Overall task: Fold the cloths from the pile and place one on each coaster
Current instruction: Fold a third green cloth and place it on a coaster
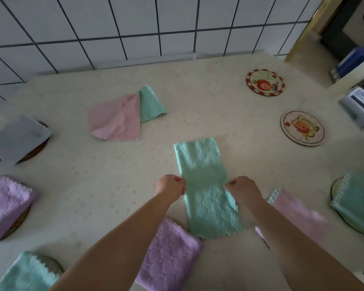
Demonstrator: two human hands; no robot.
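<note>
A green cloth [204, 181], folded into a long strip, lies on the table in front of me. My left hand [172, 186] pinches its left edge and my right hand [243, 189] pinches its right edge, both at mid-length. The pile at the back holds a pink cloth [116, 120] over another green cloth [150, 103]. Two bare round coasters lie at the right: a red-rimmed coaster [264, 82] and a white-rimmed coaster [302, 128]. Folded cloths cover other coasters: grey [17, 139], purple [5, 204], green [27, 274] at left, purple [170, 253] and pink [294, 215] near me, green [355, 200] at right.
The table [198, 91] has a cream patterned cover and ends at a white tiled wall [135, 24] at the back. A white and blue box [359, 108] stands at the right edge. Blue folders [353, 59] stand beyond the table's right corner.
</note>
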